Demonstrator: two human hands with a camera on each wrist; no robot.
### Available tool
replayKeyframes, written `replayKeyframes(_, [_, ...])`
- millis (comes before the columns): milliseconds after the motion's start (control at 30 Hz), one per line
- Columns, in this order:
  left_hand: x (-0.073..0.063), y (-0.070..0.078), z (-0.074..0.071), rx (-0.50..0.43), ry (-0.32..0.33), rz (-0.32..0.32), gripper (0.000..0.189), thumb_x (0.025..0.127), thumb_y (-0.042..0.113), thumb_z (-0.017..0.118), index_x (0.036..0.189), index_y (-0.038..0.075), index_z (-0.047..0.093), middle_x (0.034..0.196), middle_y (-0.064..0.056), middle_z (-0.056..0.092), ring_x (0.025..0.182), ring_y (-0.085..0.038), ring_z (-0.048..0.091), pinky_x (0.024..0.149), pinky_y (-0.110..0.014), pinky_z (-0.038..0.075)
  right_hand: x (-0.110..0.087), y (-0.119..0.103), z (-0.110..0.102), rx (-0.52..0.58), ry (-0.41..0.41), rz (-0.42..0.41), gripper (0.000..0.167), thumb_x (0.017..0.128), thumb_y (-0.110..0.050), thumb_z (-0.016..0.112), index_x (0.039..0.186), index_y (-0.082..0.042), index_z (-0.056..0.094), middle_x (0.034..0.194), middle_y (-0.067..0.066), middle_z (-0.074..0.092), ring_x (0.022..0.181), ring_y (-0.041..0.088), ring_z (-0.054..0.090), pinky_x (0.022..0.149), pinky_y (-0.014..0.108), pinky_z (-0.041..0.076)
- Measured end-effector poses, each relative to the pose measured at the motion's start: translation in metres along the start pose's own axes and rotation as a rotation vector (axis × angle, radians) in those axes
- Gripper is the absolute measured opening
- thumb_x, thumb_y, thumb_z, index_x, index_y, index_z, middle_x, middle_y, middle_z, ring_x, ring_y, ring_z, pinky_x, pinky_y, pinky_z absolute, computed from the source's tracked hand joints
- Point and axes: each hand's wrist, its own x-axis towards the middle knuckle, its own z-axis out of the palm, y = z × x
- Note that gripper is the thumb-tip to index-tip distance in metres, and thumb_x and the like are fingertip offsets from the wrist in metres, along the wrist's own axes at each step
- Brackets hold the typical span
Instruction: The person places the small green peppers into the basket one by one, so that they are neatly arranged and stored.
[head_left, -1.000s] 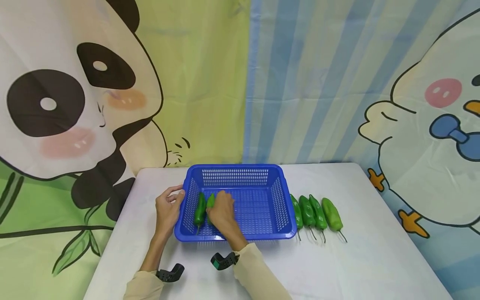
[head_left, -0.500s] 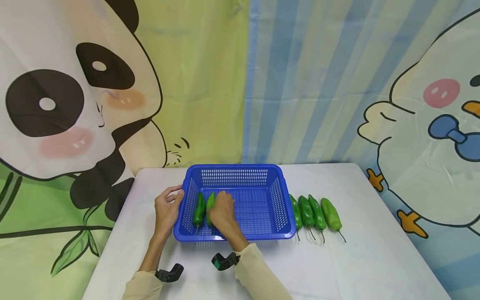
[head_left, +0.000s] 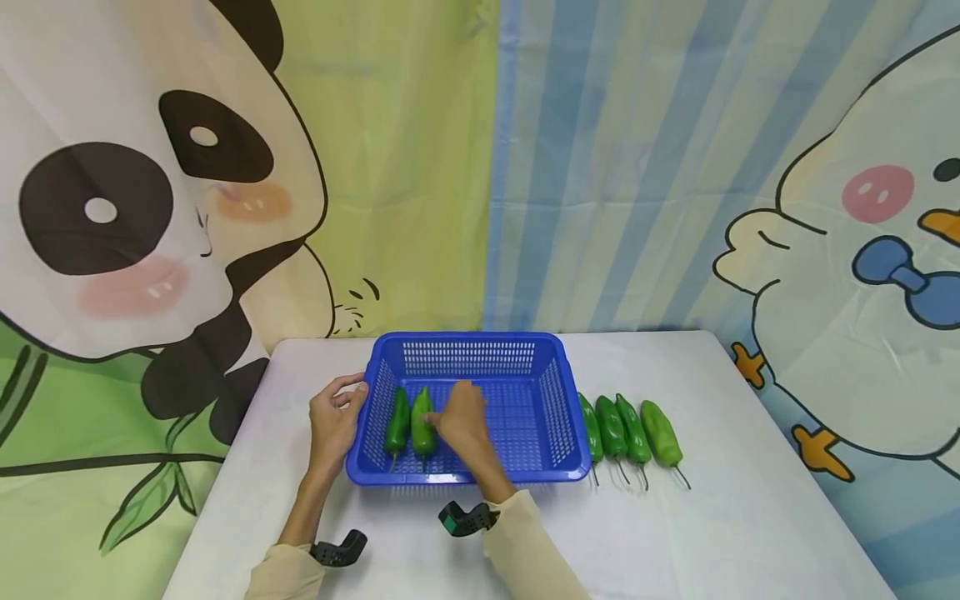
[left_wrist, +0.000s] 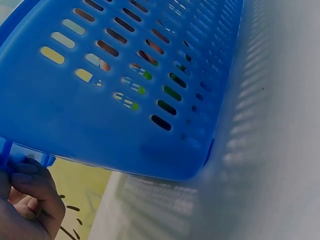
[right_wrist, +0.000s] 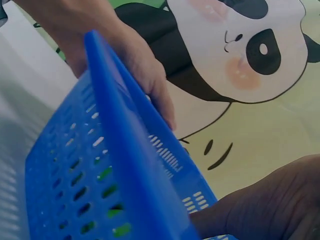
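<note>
My left hand (head_left: 333, 421) grips the left rim of a blue plastic basket (head_left: 540, 477). In the left wrist view, its thumb and fingers (left_wrist: 37, 187) pinch the rim. Two green chili peppers lie side by side inside, at the left: a darker pepper (head_left: 398, 422) and a lighter pepper (head_left: 423, 429), stems toward the front. My right hand (head_left: 465, 421) is inside the basket, just right of the lighter pepper. Its thumb reaches toward that pepper; whether it touches cannot be told. The right fingers are mostly hidden behind the hand, with nothing visible in them.
Several green peppers (head_left: 634, 429) lie in a row on the white table (head_left: 750, 517), right of the basket. The leftmost is partly hidden by the basket's rim. Behind the table hangs a printed curtain (head_left: 420, 208). Each wrist wears a black camera band (head_left: 340, 548).
My right hand has let go of the lighter pepper and moved a little to the right, so more of that pepper shows. The left hand has stayed on the rim.
</note>
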Motion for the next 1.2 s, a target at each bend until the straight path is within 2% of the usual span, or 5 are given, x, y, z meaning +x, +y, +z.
replayKeyframes(167, [-0.001,-0.001,0.000,-0.012,-0.004,-0.003,0.035,0.110,0.024,0.067,0.137,0.003,0.071,0.104,-0.031,0.080,0.064,-0.008,0.075,0.061,-0.023,0.062,-0.033,-0.050,-0.074,0.101,-0.059,0.049,0.050,0.076,-0.018,0.102,0.059,-0.010,0.056,0.054,-0.003,0.049,0.053,0.013,0.047,0.057,0.032,0.051])
replayKeyframes(367, [-0.001,0.000,-0.001,-0.007,-0.004,-0.007,0.034,0.111,0.025,0.066,0.137,0.003,0.071,0.104,-0.030,0.080,0.065,-0.009,0.076,0.061,-0.023,0.062,-0.043,-0.056,-0.106,0.214,-0.109,0.017,0.070,0.083,-0.016,0.097,0.047,-0.020,0.037,0.046,-0.013,0.020,0.044,0.005,0.017,0.040,0.023,0.019])
replayKeyframes(467, [-0.001,0.000,0.000,-0.004,-0.006,-0.006,0.035,0.111,0.025,0.066,0.137,0.003,0.071,0.106,-0.031,0.079,0.066,-0.009,0.076,0.062,-0.023,0.063,-0.043,-0.053,-0.116,0.240,-0.124,0.033,0.056,0.084,-0.019,0.097,0.052,-0.012,0.051,0.051,-0.009,0.030,0.049,0.009,0.024,0.043,0.024,0.025])
replayKeyframes(700, [-0.001,-0.001,0.000,0.002,0.002,0.000,0.034,0.110,0.023,0.067,0.137,0.002,0.072,0.107,-0.032,0.079,0.066,-0.008,0.076,0.061,-0.022,0.062,-0.045,-0.047,-0.139,0.255,-0.065,0.050,0.030,0.082,-0.022,0.099,0.084,0.002,0.080,0.082,0.012,0.077,0.068,0.019,0.069,0.061,0.033,0.057])
replayKeyframes(1200, [-0.001,-0.001,0.000,0.020,0.014,-0.008,0.033,0.110,0.024,0.067,0.135,0.002,0.072,0.099,-0.022,0.082,0.065,-0.009,0.076,0.061,-0.023,0.063,-0.049,-0.033,-0.192,0.415,-0.092,0.038,0.029,0.089,-0.020,0.093,0.102,0.003,0.081,0.094,0.020,0.082,0.081,0.035,0.082,0.083,0.049,0.067])
